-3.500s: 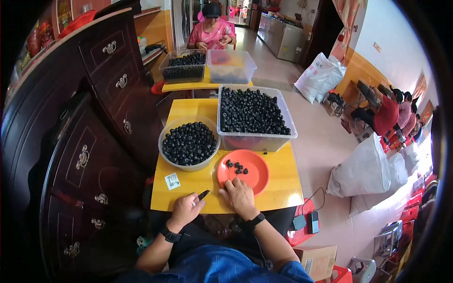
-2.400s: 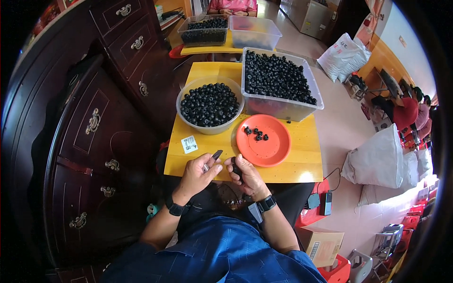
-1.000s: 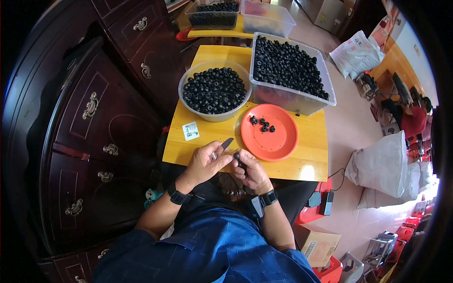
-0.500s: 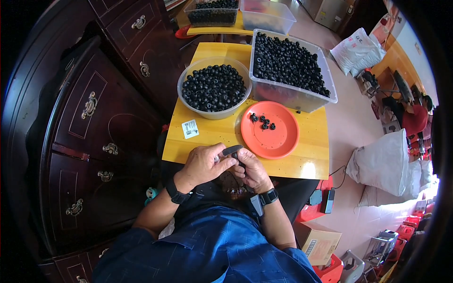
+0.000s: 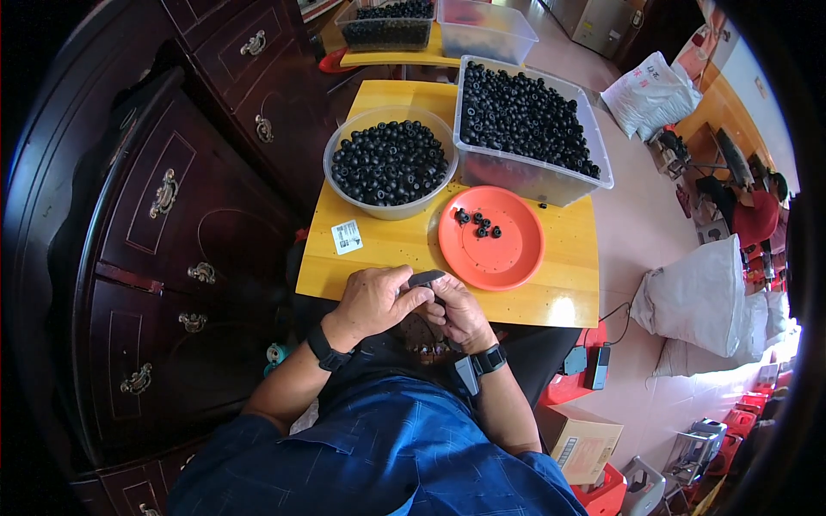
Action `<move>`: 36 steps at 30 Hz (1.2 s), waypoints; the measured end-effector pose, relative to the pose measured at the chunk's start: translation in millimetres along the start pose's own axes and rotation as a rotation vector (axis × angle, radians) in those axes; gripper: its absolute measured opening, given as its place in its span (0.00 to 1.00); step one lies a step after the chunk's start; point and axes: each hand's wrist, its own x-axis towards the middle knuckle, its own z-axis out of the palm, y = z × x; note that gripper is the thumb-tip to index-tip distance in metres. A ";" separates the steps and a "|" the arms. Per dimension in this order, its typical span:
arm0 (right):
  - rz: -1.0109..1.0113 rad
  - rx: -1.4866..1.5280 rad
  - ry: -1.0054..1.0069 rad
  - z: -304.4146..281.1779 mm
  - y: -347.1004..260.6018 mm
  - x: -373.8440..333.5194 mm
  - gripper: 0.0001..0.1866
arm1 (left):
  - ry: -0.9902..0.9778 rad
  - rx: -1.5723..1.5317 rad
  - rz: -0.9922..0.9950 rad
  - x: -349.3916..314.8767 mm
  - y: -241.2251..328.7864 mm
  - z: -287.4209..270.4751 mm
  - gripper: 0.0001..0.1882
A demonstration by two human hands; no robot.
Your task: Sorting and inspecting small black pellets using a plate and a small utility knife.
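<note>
Close together over the table's near edge, my left hand point(image 5: 377, 297) and my right hand point(image 5: 460, 313) are both closed, fingertips meeting. A dark, slightly curved piece point(image 5: 425, 278) spans from the left fingers to the right thumb; its kind is unclear. Below it, a bit of something black shows between my right fingers, mostly hidden. Just beyond my hands lies an orange-red plate point(image 5: 508, 262) with several small black ring-shaped parts point(image 5: 482, 222). Farther back stand a round clear tub point(image 5: 329, 163) and a large rectangular bin point(image 5: 516, 176), both full of similar black parts.
The yellow table point(image 5: 387, 249) has a white label point(image 5: 347, 236) on it. Behind it, a second table carries two more clear bins point(image 5: 486, 33). Dark wooden cabinets point(image 5: 172, 224) stand at left. White sacks point(image 5: 697, 297), a cardboard box point(image 5: 587, 443) and stools point(image 5: 641, 486) stand at right.
The dark piece between my fingertips has tilted and sits slightly lower. My left fingers have closed in, covering a pale spot seen before. The plate and tubs stay put.
</note>
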 end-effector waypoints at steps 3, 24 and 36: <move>-0.021 -0.001 0.029 1.3 0.6 0.0 0.15 | -0.014 0.040 0.020 -0.1 -1.2 1.2 0.21; 0.034 -0.070 0.011 7.0 -5.7 -2.1 0.10 | 0.030 -0.403 -0.165 0.3 -4.2 4.5 0.12; 0.034 -0.077 0.075 15.2 -10.2 -1.1 0.16 | 0.127 -0.091 -0.031 53.5 7.2 -33.1 0.11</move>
